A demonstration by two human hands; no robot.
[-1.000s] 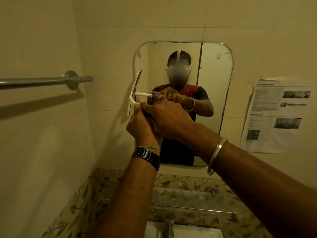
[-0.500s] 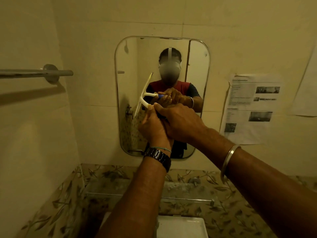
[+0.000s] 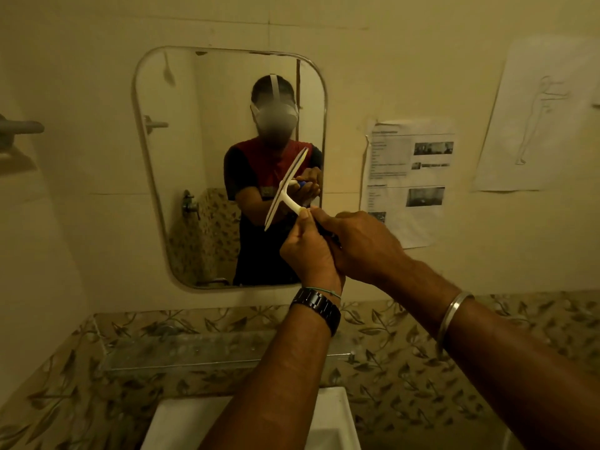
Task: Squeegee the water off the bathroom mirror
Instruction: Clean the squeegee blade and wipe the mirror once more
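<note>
White plastic T-shaped squeegee [image 3: 285, 190] sits tilted against the right half of the rounded wall mirror [image 3: 201, 157], its handle clasped by left hand [image 3: 308, 251] and right hand [image 3: 363, 245] together. Seemingly mid-stroke; next, even pressure should carry the blade to the glass's edge.

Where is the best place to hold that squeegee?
By the handle, coming from the side away from the mirror. The squeegee is T-shaped: its blade faces the glass, so only that handle juts back, where the left hand and right hand hold it.
</note>
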